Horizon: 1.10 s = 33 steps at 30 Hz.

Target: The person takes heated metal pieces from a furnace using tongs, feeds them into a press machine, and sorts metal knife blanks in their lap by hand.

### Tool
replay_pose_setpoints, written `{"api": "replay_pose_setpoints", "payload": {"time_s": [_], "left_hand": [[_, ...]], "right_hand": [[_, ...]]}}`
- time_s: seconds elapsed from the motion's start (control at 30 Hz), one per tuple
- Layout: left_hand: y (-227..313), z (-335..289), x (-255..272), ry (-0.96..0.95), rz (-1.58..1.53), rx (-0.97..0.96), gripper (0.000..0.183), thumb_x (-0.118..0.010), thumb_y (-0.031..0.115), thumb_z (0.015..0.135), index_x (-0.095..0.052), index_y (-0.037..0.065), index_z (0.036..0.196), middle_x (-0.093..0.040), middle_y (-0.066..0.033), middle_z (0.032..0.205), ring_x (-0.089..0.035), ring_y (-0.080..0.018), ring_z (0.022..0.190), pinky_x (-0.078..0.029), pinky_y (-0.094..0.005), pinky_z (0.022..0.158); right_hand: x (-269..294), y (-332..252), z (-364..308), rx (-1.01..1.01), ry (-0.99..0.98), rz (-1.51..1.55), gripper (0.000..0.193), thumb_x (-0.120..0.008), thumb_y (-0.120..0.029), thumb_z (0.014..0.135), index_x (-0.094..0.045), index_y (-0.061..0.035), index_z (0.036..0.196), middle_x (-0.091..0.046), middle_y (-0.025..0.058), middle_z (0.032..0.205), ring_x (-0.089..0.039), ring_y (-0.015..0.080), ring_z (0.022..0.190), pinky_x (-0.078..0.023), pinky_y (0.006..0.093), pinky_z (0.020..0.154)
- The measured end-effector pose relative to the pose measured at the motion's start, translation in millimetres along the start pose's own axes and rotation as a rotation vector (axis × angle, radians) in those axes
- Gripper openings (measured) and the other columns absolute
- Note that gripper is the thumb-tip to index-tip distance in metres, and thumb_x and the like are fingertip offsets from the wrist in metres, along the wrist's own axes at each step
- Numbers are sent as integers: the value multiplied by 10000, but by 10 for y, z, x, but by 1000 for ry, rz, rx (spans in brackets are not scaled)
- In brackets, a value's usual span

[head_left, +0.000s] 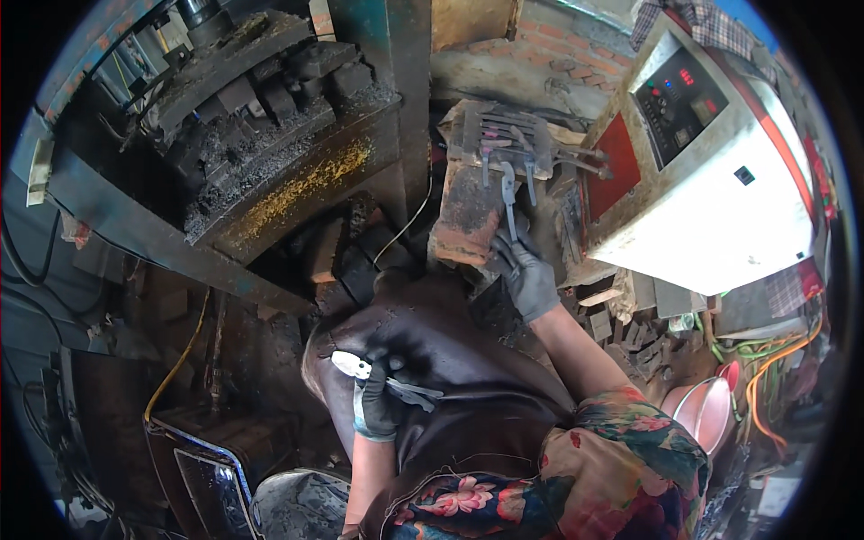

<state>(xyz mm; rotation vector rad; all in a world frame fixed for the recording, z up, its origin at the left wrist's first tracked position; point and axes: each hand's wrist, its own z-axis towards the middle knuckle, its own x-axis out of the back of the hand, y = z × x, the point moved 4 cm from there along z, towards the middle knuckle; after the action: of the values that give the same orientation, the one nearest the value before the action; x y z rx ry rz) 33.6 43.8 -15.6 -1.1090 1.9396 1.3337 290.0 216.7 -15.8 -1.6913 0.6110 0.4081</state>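
My left hand (382, 405), in a dark glove, is closed around a pair of pliers (349, 364) above my apron-covered lap. Their pale jaws point left, and the grey handles stick out to the right. In front of me, my gloved right hand (529, 281) grips the lower end of a grey, plier-shaped metal tool (509, 200). Its head points away from me, beside a brick block (466, 216). Beyond that head lies a slotted rack (502, 135) with several metal pieces, some pinkish. Fingers partly hide both held tools.
A large press (306, 193) with scale-covered dies stands at the left. A white control cabinet (711, 198) is at the right, metal tubes (580, 160) reaching from it toward the rack. A pink bucket (704, 412), loose hoses (765, 396) and a metal-framed chair (216, 477) lie around me.
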Motion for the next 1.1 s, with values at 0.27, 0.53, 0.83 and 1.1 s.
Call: {"api": "replay_pose_setpoints", "payload": {"time_s": [0.27,0.53,0.83,1.1], "left_hand": [[-29,7,-10,15,-20,-12,172,-650,239,920,-599,169,1068,-611,-5,852,-593,-116,719,-527,-287,633],[19,-21,8,1,1,-41,319,-592,340,952,-541,82,1132,-510,12,692,-496,-114,558,-478,-277,533],[65,-8,53,-63,-37,-54,286,-512,325,999,-548,84,1150,-482,35,640,-432,-76,509,-398,-233,483],[64,-99,76,-21,113,-123,264,-558,302,977,-572,89,821,-538,0,639,-509,-120,539,-457,-249,523]], "right_hand": [[-172,-145,868,66,57,156,356,-510,-188,988,-470,10,1281,-555,129,1262,-568,236,1129,-453,347,982],[-1435,89,489,-198,-319,-192,363,-599,-391,936,-605,-57,1078,-632,27,914,-613,118,860,-503,284,798],[-3847,340,600,38,-601,-335,449,-406,-443,992,-615,-47,955,-611,15,761,-540,96,658,-388,226,562],[-3421,942,-1308,-299,-1177,-475,264,-547,-184,983,-577,-42,1204,-673,105,1057,-685,158,877,-573,279,764]]}}
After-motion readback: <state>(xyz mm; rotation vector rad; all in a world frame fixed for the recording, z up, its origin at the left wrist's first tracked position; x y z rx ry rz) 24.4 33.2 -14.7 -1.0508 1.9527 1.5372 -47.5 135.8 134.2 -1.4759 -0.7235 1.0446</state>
